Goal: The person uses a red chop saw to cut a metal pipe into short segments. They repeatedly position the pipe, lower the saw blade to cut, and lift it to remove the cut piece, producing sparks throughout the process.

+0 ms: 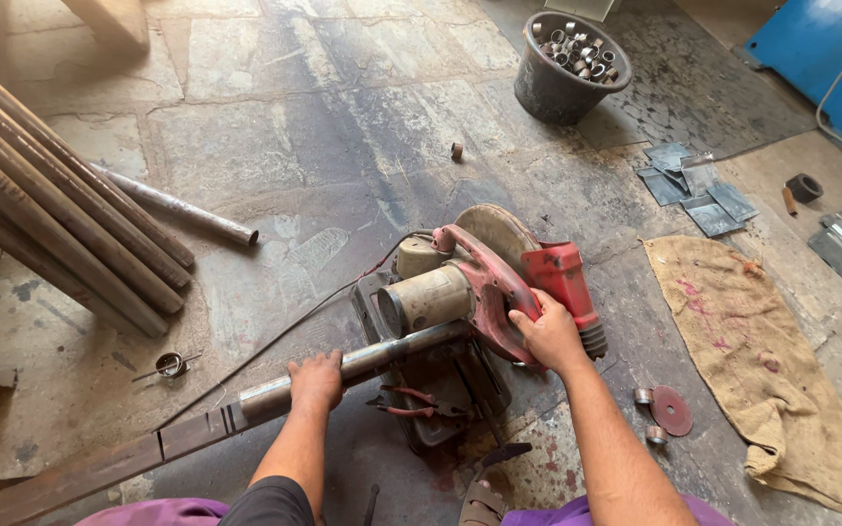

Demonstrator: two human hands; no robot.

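A red chop saw point(484, 282) sits on the stone floor in front of me, its round blade guard at the back. My right hand point(546, 334) grips the saw's red handle. A long steel pipe point(382, 356) lies across the saw's base, running down to the lower left. My left hand point(316, 381) is closed over this pipe, just left of the saw. A pair of red-handled pliers point(403, 402) lies on the saw base under the pipe.
A black bucket point(550, 88) of short cut pipe pieces stands at the back. Several long pipes point(60, 209) lie at the left. A burlap sack point(757, 360), a red cutting disc point(671, 410), metal plates point(699, 190) and a blue machine point(821, 58) are at the right.
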